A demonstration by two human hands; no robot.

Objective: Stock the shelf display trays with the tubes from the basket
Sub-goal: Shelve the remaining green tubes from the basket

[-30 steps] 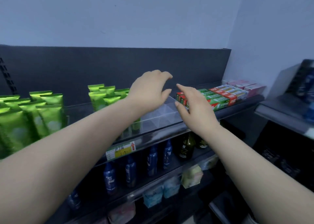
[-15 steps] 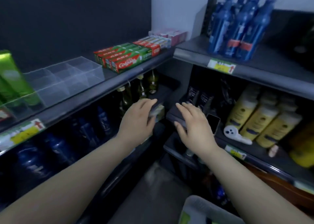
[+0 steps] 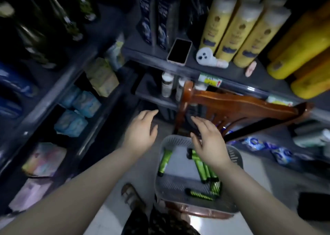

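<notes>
A grey slotted basket [image 3: 234, 156] sits low in front of me on a wooden chair seat. Several green tubes lie in it: one [image 3: 165, 162] on the left, a cluster [image 3: 205, 170] in the middle and one striped tube [image 3: 200, 194] near the front. My right hand [image 3: 208, 142] hovers over the basket's far rim, fingers straight and empty. To the left of the basket, above the floor, my left hand [image 3: 141, 131] is open and holds nothing. The shelf display trays are out of view.
A brown wooden chair back [image 3: 237, 106] rises behind the basket. A phone [image 3: 179, 51] and yellow bottles [image 3: 232, 26] stand on the shelf beyond. Dark shelves with blue packs [image 3: 76, 110] run along the left. Packets lie on the floor at right [image 3: 267, 147].
My view has swung down from the top shelf trays to the basket. Both empty hands have dropped from the shelf to just above the basket.
</notes>
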